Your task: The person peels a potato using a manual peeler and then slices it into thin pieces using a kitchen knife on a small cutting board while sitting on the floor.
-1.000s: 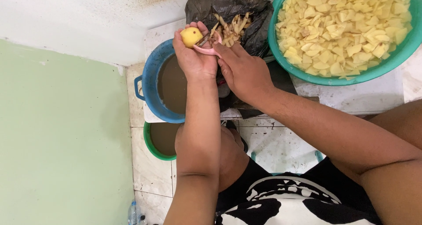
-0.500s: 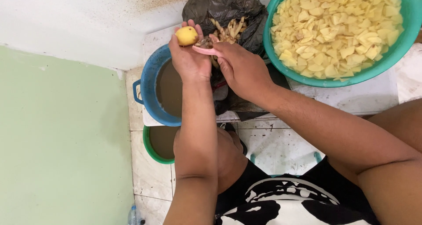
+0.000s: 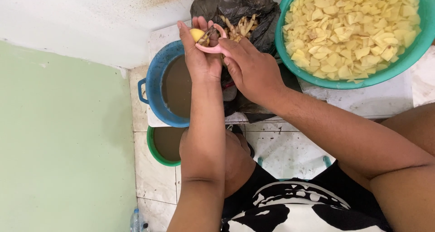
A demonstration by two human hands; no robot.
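Observation:
My left hand (image 3: 198,55) grips a small yellow potato (image 3: 196,34) at its fingertips, above the blue pot. My right hand (image 3: 251,68) holds a pink peeler (image 3: 212,47) with its blade pressed against the potato. Both hands hover in front of a black plastic bag (image 3: 235,5) that holds a heap of potato peels (image 3: 238,25).
A blue pot (image 3: 156,78) of murky brown water sits below my left hand, with a green bucket (image 3: 152,148) of brown water lower down. A big teal basin (image 3: 290,55) full of cut potato pieces stands at top right. A plastic bottle (image 3: 137,220) stands on the tiled floor.
The peeler has slid onto the potato, which now shows less from behind my fingers. My left hand has turned slightly.

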